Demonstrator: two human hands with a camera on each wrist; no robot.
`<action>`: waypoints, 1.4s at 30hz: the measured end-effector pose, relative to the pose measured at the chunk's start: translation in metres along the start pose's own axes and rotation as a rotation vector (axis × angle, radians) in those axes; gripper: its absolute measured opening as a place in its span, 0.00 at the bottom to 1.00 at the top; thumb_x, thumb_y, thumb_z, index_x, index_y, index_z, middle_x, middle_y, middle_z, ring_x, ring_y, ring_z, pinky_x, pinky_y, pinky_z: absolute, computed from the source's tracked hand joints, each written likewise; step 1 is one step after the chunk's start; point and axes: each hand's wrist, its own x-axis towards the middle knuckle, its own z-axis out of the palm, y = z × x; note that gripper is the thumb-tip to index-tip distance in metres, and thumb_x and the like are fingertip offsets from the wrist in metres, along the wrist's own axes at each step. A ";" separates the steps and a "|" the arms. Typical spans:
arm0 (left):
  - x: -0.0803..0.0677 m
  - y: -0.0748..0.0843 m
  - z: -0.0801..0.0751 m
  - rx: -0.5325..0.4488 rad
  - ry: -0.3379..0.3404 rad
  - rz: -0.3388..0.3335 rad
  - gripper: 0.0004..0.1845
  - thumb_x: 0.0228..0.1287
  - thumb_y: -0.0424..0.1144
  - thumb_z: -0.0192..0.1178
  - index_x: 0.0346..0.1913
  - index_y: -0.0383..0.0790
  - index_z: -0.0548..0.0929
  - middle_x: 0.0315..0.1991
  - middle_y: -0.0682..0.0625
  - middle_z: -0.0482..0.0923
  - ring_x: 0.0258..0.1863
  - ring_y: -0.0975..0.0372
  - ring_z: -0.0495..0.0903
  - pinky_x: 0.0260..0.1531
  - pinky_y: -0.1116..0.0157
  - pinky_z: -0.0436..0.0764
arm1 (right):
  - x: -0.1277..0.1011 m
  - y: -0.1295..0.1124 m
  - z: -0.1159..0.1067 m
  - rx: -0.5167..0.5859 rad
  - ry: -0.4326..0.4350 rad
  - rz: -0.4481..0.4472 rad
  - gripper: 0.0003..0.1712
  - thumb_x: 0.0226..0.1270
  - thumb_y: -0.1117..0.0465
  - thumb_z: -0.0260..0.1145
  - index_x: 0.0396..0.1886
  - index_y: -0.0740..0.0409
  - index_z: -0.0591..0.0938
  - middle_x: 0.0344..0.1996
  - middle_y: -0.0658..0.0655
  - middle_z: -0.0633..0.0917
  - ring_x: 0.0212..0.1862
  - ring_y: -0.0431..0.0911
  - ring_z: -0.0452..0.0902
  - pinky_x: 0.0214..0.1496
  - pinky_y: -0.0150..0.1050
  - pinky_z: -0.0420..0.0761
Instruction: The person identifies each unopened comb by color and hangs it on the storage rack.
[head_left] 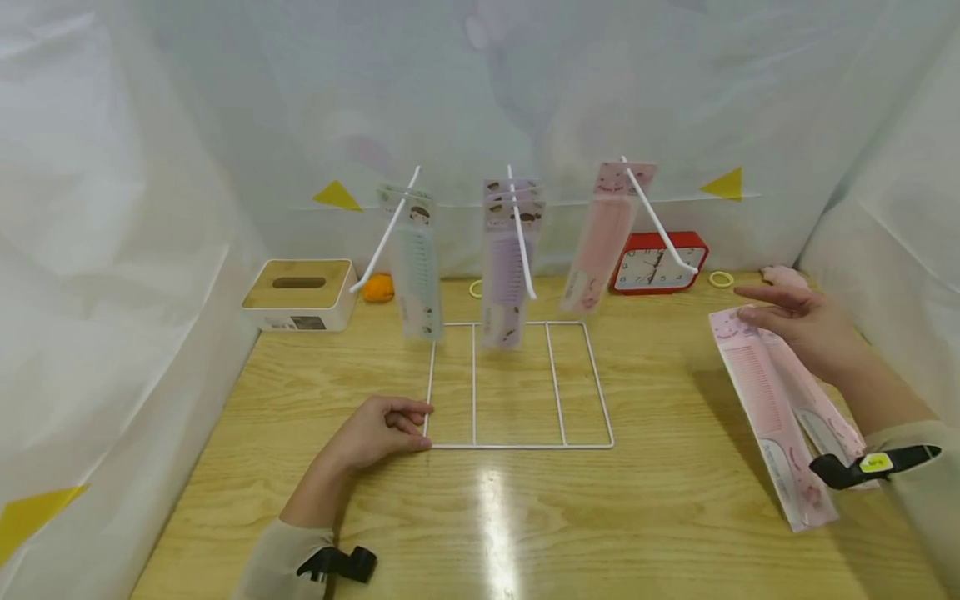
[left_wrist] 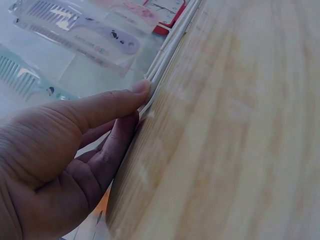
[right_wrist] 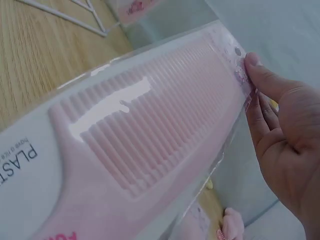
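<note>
My left hand (head_left: 382, 429) pinches the front left corner of the white wire rack base (head_left: 517, 447) between thumb and fingers. On the right, my right hand (head_left: 810, 329) grips the printed top of a pink comb in a clear packet (head_left: 765, 400), which hangs tilted with its handle toward me. A second packaged pink comb (head_left: 812, 387) shows partly behind it. From the rack's three white prongs hang packaged combs: green ones (head_left: 416, 275) at left, purple ones (head_left: 506, 275) in the middle, and a pink one (head_left: 603, 242) at right. In the right wrist view, the held comb (right_wrist: 150, 130) fills the middle.
A tissue box (head_left: 298, 298) with a wooden lid stands at the back left, beside a small orange object (head_left: 378, 287). Behind the rack is a red clock (head_left: 660, 263). A yellow ring (head_left: 721, 279) and a pink item (head_left: 783, 276) lie at the back right. White sheeting encloses the table.
</note>
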 end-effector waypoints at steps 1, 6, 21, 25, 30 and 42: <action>0.000 0.000 0.000 0.003 0.001 0.000 0.26 0.54 0.33 0.75 0.57 0.29 0.82 0.43 0.40 0.84 0.37 0.61 0.83 0.36 0.72 0.82 | -0.003 -0.007 -0.002 -0.001 -0.009 0.014 0.24 0.67 0.64 0.69 0.62 0.58 0.81 0.48 0.26 0.84 0.52 0.19 0.74 0.45 0.15 0.74; 0.001 0.000 -0.001 0.013 -0.001 -0.003 0.25 0.55 0.33 0.74 0.57 0.30 0.82 0.44 0.40 0.84 0.38 0.61 0.83 0.36 0.72 0.82 | -0.019 -0.039 -0.007 -0.003 -0.040 -0.005 0.15 0.68 0.64 0.68 0.53 0.63 0.86 0.50 0.28 0.85 0.61 0.18 0.67 0.48 0.14 0.73; -0.001 0.000 -0.002 0.016 0.006 -0.003 0.26 0.55 0.33 0.75 0.57 0.30 0.82 0.43 0.40 0.84 0.38 0.61 0.83 0.37 0.72 0.82 | -0.053 -0.098 0.000 0.387 -0.197 -0.435 0.16 0.63 0.88 0.54 0.39 0.73 0.84 0.36 0.54 0.91 0.37 0.39 0.87 0.39 0.25 0.82; -0.001 0.001 -0.001 0.010 -0.001 0.008 0.26 0.55 0.33 0.75 0.57 0.29 0.82 0.43 0.40 0.84 0.38 0.61 0.83 0.36 0.72 0.82 | -0.057 -0.116 0.008 0.467 -0.295 -0.542 0.13 0.60 0.90 0.53 0.38 0.81 0.81 0.43 0.63 0.89 0.49 0.47 0.86 0.48 0.28 0.82; -0.001 0.001 -0.001 0.004 -0.001 0.009 0.26 0.55 0.33 0.75 0.57 0.29 0.82 0.43 0.40 0.83 0.37 0.61 0.82 0.36 0.72 0.82 | -0.062 -0.143 0.020 0.492 -0.293 -0.611 0.09 0.61 0.89 0.55 0.36 0.84 0.80 0.45 0.65 0.88 0.54 0.50 0.83 0.61 0.30 0.75; -0.001 0.002 0.000 0.000 0.001 0.008 0.26 0.54 0.32 0.75 0.57 0.29 0.82 0.43 0.39 0.84 0.37 0.62 0.82 0.36 0.72 0.82 | -0.064 -0.192 0.053 0.643 -0.063 -0.687 0.06 0.54 0.90 0.62 0.32 0.85 0.80 0.30 0.63 0.89 0.28 0.46 0.86 0.34 0.30 0.84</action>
